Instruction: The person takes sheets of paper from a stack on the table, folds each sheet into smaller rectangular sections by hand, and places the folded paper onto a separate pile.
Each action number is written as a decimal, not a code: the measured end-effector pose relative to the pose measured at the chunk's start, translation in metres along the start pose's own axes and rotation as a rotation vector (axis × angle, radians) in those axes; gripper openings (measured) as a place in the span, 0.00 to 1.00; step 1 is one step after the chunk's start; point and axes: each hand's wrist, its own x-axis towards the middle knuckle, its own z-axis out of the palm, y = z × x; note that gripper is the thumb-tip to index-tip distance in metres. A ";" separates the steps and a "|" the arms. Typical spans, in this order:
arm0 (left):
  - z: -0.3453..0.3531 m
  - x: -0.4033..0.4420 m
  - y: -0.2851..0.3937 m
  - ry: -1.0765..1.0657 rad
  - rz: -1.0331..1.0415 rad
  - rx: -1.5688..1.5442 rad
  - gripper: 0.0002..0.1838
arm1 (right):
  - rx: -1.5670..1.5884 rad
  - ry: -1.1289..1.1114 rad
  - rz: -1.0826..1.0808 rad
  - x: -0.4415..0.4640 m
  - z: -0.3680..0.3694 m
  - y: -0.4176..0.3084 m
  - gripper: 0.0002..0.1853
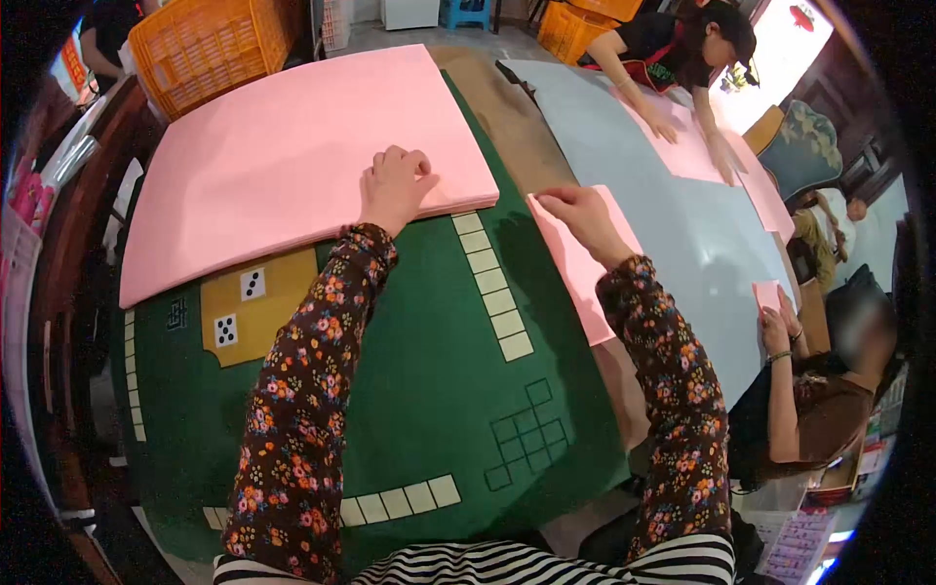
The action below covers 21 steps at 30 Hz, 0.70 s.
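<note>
Green mat | left hand half-curled at pink stack | right hand perhaps pinching strip

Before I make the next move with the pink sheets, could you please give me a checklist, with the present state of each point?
1. Large pink stack lies flat over part of the green mat: ok.
2. Dice pictures on the mat fully covered: not ok, both are visible.
3. Left hand has hold of a single sheet: cannot tell.
4. Right hand is at the upper end of the narrow pink piece: ok.
5. Other people's hands are apart from yours: ok, both people work farther to the right.
</note>
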 end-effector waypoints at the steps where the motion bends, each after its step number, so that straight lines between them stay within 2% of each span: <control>1: 0.003 0.003 0.000 0.011 -0.014 0.005 0.09 | 0.062 -0.017 -0.059 0.018 0.006 0.007 0.17; 3: 0.005 0.004 -0.001 0.071 -0.025 -0.003 0.07 | 0.125 -0.034 -0.119 0.047 0.014 0.012 0.18; 5: 0.008 0.004 -0.003 0.075 -0.016 0.004 0.07 | 0.247 -0.228 -0.136 0.069 0.021 0.015 0.20; 6: 0.008 0.005 -0.004 0.088 -0.014 0.010 0.07 | 0.251 -0.223 -0.132 0.077 0.025 0.015 0.20; 8: 0.008 0.007 -0.006 0.069 -0.019 0.001 0.08 | 0.060 -0.233 -0.481 0.087 0.033 0.012 0.23; 9: 0.008 0.008 -0.007 0.059 -0.032 -0.008 0.08 | 0.021 -0.291 -0.419 0.089 0.037 0.009 0.23; 12: 0.007 0.011 -0.007 0.029 -0.080 -0.022 0.10 | -0.076 -0.334 -0.456 0.093 0.046 0.004 0.23; 13: 0.008 0.011 -0.009 0.021 -0.083 -0.021 0.10 | -0.012 -0.292 -0.436 0.092 0.051 0.004 0.19; 14: 0.009 0.012 -0.010 -0.016 -0.087 -0.005 0.11 | -0.009 -0.293 -0.432 0.092 0.054 0.006 0.19; 16: 0.007 0.013 -0.011 -0.051 -0.088 0.014 0.13 | 0.037 -0.120 -0.510 0.095 0.059 0.009 0.15; 19: 0.000 0.011 -0.003 -0.018 -0.026 -0.106 0.17 | 0.142 -0.181 -0.427 0.108 0.056 0.000 0.14; 21: -0.002 0.012 0.001 0.037 0.183 0.008 0.23 | 0.188 -0.219 -0.375 0.118 0.052 -0.004 0.15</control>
